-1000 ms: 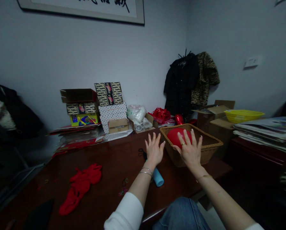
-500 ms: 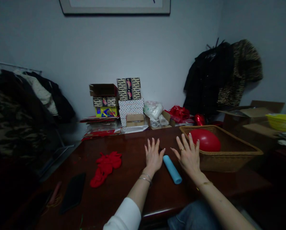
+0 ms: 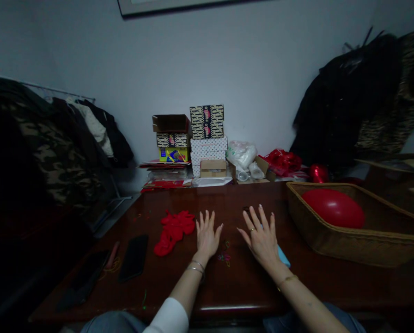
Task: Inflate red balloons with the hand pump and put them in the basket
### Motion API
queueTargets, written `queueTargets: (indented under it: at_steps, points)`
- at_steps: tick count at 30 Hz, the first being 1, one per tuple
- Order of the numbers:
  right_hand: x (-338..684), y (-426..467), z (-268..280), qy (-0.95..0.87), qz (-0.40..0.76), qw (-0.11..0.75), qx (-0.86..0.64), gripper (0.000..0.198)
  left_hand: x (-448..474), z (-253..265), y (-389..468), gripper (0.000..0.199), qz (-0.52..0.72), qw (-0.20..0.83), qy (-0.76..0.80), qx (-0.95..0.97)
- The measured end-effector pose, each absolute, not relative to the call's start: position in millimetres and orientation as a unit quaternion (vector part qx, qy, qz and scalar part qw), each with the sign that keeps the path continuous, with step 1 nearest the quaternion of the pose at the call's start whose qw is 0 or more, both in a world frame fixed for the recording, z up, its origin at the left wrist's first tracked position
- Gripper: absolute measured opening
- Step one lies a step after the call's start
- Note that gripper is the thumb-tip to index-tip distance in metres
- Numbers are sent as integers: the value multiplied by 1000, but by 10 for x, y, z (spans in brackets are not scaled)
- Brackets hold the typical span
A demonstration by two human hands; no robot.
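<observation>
Over the dark wooden table [image 3: 241,286] both my hands are stretched out, palms down. My left hand [image 3: 207,237] is open with nothing in it, just right of a crumpled pile of red balloons or cloth [image 3: 175,229]. My right hand [image 3: 264,240] is open too, its fingers spread, and it partly covers a light blue tube [image 3: 283,256]. Whether it touches the tube I cannot tell. Between the hands lie several small coloured rubber bands [image 3: 224,255]. To the right, a red inflated balloon [image 3: 333,208] rests in a wicker basket [image 3: 345,247].
A black phone-like slab [image 3: 133,258] and a pinkish stick-like handle [image 3: 112,254] lie at the left. Stacked boxes [image 3: 207,122], a plastic bag [image 3: 241,154] and red shiny material [image 3: 283,162] line the back. Coats hang on both sides.
The view has turned left. My right hand has moved over the blue tube, which lay uncovered between the hands before. The rubber bands between my hands now show. My left hand is nearer the red pile.
</observation>
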State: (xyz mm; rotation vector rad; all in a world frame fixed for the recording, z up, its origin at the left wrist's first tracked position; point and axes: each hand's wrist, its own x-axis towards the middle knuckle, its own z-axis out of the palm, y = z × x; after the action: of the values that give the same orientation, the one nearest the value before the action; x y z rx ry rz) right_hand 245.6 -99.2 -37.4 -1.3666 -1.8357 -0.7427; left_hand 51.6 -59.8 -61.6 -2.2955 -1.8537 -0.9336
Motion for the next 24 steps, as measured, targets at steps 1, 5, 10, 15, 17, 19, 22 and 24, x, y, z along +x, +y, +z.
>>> queueTargets:
  at_steps: [1,5,10,15,17,19,22,24]
  points:
    - [2409,-987,-408,-717,-285,354,-528,55,426,-656,-591,59,-296,26,-605,-739]
    - [2259,-964,-545,-738,-275,330,-521,54,46,-788,-583,60,-275,48,-628,-727]
    - [2199,-937,-692,-751,-264,325,-510,54,-434,-827,-617,59,-224,84,-654,-718]
    - [2272,-883,-796,-742,-265,328,-521,53,-864,-787,-664,58,-186,106,-678,-703]
    - [2315,-849,-831,-733,-264,331,-533,53,-1013,-782,-682,57,-177,107,-687,-696]
    - [2358,-814,-863,-724,-261,332,-545,53,-1141,-781,-698,56,-172,102,-701,-684]
    - [2419,-774,-901,-719,-260,328,-555,53,-1275,-773,-712,55,-162,82,-721,-669]
    - [2459,-757,-918,-713,-259,324,-565,52,-1319,-760,-715,54,-149,71,-724,-669]
